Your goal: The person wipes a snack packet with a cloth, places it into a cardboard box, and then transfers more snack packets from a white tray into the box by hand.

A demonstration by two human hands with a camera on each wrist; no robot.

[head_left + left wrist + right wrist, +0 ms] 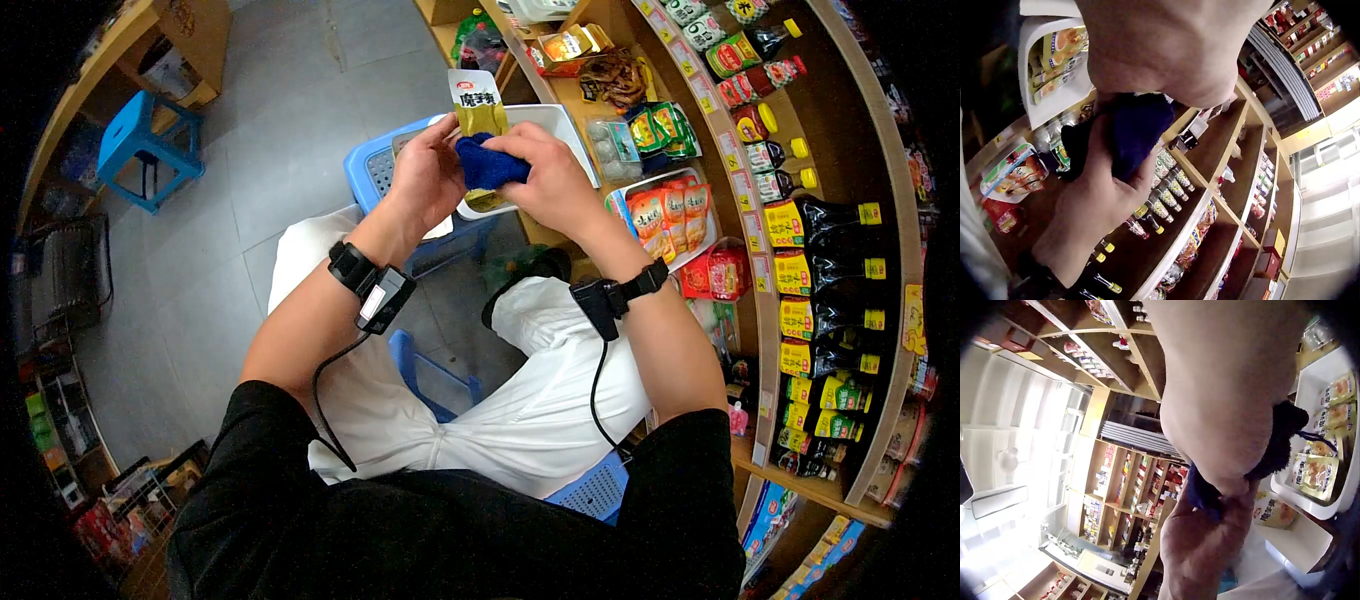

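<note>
My left hand [425,178] holds a gold-and-white printed snack carton [474,92] by its left side, in front of my knees. Bunched in my right hand [553,172] is a dark blue cloth [486,163], which lies against the carton's printed face and covers its middle. Thumb and fingers of the right hand grip the cloth [1138,134] in the left wrist view. From the right wrist, the carton [1275,509] shows below the hands with a white panel, and the blue cloth [1202,492] bulges out between the two hands.
A white tray [1319,509] with several gold snack packets stands close by. Under the hands is a blue-and-white plastic stool [372,160]. Shelves with sauce bottles [815,270] line the right side, beside a tray of red packets [668,220]. Another blue stool [150,145] stands at left.
</note>
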